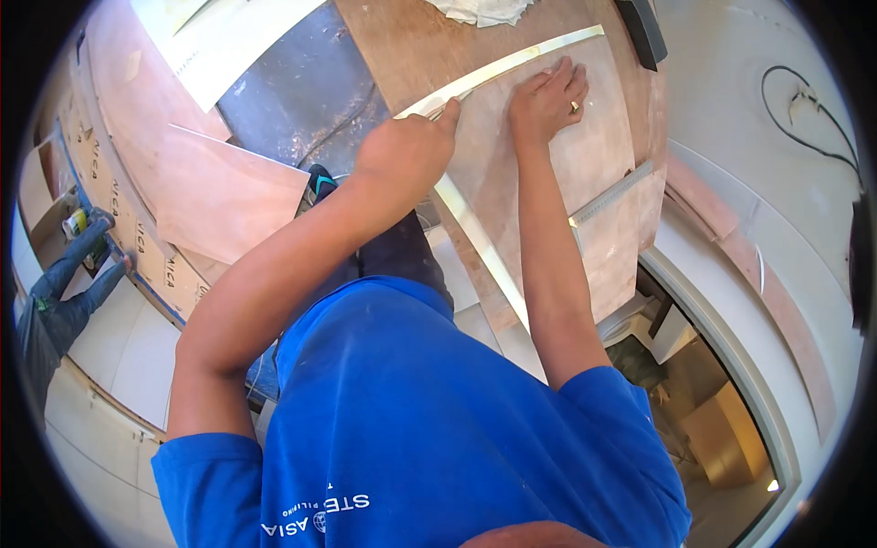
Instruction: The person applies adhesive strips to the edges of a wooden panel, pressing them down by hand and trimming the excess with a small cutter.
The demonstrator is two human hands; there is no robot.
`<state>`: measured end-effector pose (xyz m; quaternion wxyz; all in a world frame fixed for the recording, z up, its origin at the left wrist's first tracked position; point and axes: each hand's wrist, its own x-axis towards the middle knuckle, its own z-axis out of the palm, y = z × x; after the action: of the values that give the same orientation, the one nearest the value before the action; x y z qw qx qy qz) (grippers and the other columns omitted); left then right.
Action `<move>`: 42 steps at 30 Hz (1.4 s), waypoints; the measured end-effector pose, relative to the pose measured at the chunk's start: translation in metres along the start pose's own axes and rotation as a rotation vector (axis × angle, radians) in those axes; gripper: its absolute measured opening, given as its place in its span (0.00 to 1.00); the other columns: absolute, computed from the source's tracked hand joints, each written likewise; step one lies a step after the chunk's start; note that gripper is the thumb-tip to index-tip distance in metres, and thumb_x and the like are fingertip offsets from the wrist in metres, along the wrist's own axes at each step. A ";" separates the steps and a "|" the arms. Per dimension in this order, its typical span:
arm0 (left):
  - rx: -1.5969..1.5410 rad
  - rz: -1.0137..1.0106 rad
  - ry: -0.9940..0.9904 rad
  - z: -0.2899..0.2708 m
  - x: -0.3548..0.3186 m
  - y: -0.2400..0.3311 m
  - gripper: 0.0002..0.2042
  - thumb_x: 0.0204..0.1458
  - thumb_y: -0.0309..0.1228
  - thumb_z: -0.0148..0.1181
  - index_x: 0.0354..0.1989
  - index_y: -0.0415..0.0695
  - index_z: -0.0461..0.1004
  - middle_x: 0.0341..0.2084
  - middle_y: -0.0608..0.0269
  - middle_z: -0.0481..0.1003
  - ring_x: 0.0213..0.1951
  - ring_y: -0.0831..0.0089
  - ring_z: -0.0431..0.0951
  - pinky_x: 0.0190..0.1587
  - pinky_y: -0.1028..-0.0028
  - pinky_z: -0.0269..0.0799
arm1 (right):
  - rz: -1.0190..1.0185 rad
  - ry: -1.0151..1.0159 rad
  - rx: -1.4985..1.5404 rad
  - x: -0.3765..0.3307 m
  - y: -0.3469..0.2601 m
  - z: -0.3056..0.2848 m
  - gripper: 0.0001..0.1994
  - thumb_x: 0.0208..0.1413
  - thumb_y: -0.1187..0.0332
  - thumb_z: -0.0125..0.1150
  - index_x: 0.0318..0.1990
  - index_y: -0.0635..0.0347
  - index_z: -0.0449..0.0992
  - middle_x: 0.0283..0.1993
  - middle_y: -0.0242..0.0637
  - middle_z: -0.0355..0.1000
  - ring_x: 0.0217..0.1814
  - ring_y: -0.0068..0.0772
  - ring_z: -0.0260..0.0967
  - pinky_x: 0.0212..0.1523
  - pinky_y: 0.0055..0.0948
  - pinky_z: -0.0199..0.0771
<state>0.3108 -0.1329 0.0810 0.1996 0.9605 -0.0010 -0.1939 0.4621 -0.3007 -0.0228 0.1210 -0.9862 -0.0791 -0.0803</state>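
A thin plywood panel (598, 137) lies in front of me, with cream-coloured strips (512, 62) along its far and left edges. My left hand (404, 146) is closed in a fist at the panel's far left corner. A thin pointed tool (465, 95) sticks out past its thumb along the strip; the rest is hidden in the fist, so I cannot tell its exact kind. On the panel rests my right hand (548, 102), fingers stretched and slightly bent, just below the far strip. A metal ruler (614, 195) lies across the panel, right of my right forearm.
More plywood sheets (228, 196) lie to the left, with a white sheet (233, 36) beyond. A dark grey block (642, 35) stands at the far right. A black cable (808, 96) hangs on the right. Below right, an opening shows a cardboard box (726, 434). Another person's sleeved arms (68, 283) reach in at far left.
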 end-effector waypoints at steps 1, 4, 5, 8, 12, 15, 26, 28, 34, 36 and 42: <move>0.003 0.003 0.004 0.001 0.001 -0.001 0.33 0.52 0.23 0.56 0.71 0.41 0.64 0.26 0.53 0.80 0.27 0.59 0.84 0.27 0.61 0.80 | 0.015 -0.016 0.029 -0.007 -0.003 0.000 0.26 0.67 0.63 0.45 0.69 0.67 0.62 0.76 0.59 0.51 0.79 0.65 0.42 0.72 0.64 0.41; 0.003 0.014 0.003 0.001 0.003 -0.003 0.33 0.52 0.23 0.56 0.71 0.41 0.64 0.25 0.55 0.80 0.28 0.60 0.84 0.27 0.62 0.79 | -0.006 -0.031 0.053 -0.030 -0.021 0.003 0.27 0.68 0.63 0.44 0.70 0.67 0.61 0.77 0.59 0.50 0.80 0.67 0.41 0.72 0.65 0.39; -0.004 0.020 -0.006 0.000 0.003 -0.004 0.33 0.52 0.23 0.56 0.71 0.41 0.64 0.26 0.55 0.80 0.28 0.60 0.84 0.27 0.62 0.79 | -0.023 -0.032 0.049 -0.036 -0.026 0.002 0.27 0.68 0.63 0.44 0.70 0.67 0.60 0.77 0.60 0.49 0.80 0.67 0.40 0.72 0.66 0.39; -0.016 0.016 -0.035 -0.001 0.001 -0.007 0.33 0.53 0.24 0.55 0.72 0.42 0.63 0.27 0.54 0.80 0.30 0.59 0.84 0.29 0.61 0.80 | 0.005 -0.049 0.014 -0.037 -0.034 -0.004 0.27 0.68 0.63 0.43 0.71 0.67 0.58 0.78 0.60 0.48 0.80 0.69 0.39 0.73 0.67 0.37; -0.101 -0.030 -0.052 -0.003 -0.015 -0.013 0.33 0.56 0.25 0.54 0.74 0.44 0.60 0.30 0.51 0.80 0.33 0.55 0.84 0.32 0.58 0.80 | -0.004 -0.065 0.010 -0.040 -0.031 -0.006 0.27 0.68 0.63 0.42 0.71 0.67 0.58 0.78 0.60 0.48 0.80 0.69 0.39 0.73 0.67 0.37; -0.080 -0.059 -0.108 -0.004 -0.036 -0.027 0.33 0.57 0.25 0.52 0.74 0.46 0.59 0.30 0.50 0.80 0.35 0.53 0.84 0.35 0.57 0.80 | 0.018 -0.043 0.013 -0.040 -0.036 0.001 0.26 0.68 0.64 0.42 0.70 0.66 0.58 0.77 0.60 0.48 0.80 0.69 0.40 0.73 0.67 0.37; -0.078 -0.068 -0.043 0.006 -0.039 -0.014 0.30 0.57 0.29 0.55 0.71 0.42 0.64 0.28 0.51 0.80 0.32 0.56 0.84 0.31 0.59 0.80 | -0.040 0.021 -0.029 -0.039 -0.030 0.002 0.26 0.67 0.64 0.43 0.70 0.65 0.59 0.76 0.59 0.51 0.78 0.69 0.43 0.71 0.66 0.39; -0.067 -0.057 -0.054 0.004 -0.039 -0.016 0.30 0.58 0.29 0.55 0.71 0.43 0.64 0.28 0.51 0.80 0.31 0.57 0.84 0.31 0.60 0.80 | -0.055 0.025 -0.026 -0.040 -0.030 0.003 0.26 0.67 0.65 0.44 0.70 0.65 0.60 0.76 0.60 0.52 0.78 0.70 0.43 0.71 0.66 0.40; -0.152 -0.085 -0.018 0.010 -0.056 -0.027 0.28 0.58 0.29 0.55 0.69 0.43 0.66 0.29 0.51 0.80 0.33 0.52 0.83 0.35 0.58 0.79 | -0.079 0.016 -0.018 -0.039 -0.031 0.004 0.25 0.67 0.65 0.44 0.69 0.66 0.60 0.75 0.61 0.52 0.77 0.70 0.45 0.71 0.66 0.41; -0.217 -0.199 -0.141 0.024 -0.128 -0.061 0.30 0.55 0.27 0.55 0.70 0.45 0.64 0.29 0.48 0.80 0.35 0.48 0.82 0.37 0.55 0.77 | -0.081 0.009 -0.013 -0.039 -0.031 0.005 0.25 0.67 0.65 0.44 0.69 0.66 0.60 0.75 0.61 0.52 0.77 0.70 0.45 0.71 0.66 0.42; -0.003 -0.685 -0.423 -0.012 -0.331 -0.114 0.36 0.57 0.22 0.51 0.77 0.54 0.54 0.28 0.40 0.78 0.32 0.43 0.80 0.34 0.49 0.73 | -0.042 -0.028 -0.018 -0.056 -0.028 -0.007 0.25 0.67 0.65 0.44 0.69 0.65 0.60 0.76 0.61 0.50 0.78 0.69 0.44 0.71 0.66 0.41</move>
<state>0.0003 0.0025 0.1710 0.1202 0.8439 0.2784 -0.4426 0.4015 -0.2832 -0.0199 0.1092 -0.9864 -0.1010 -0.0698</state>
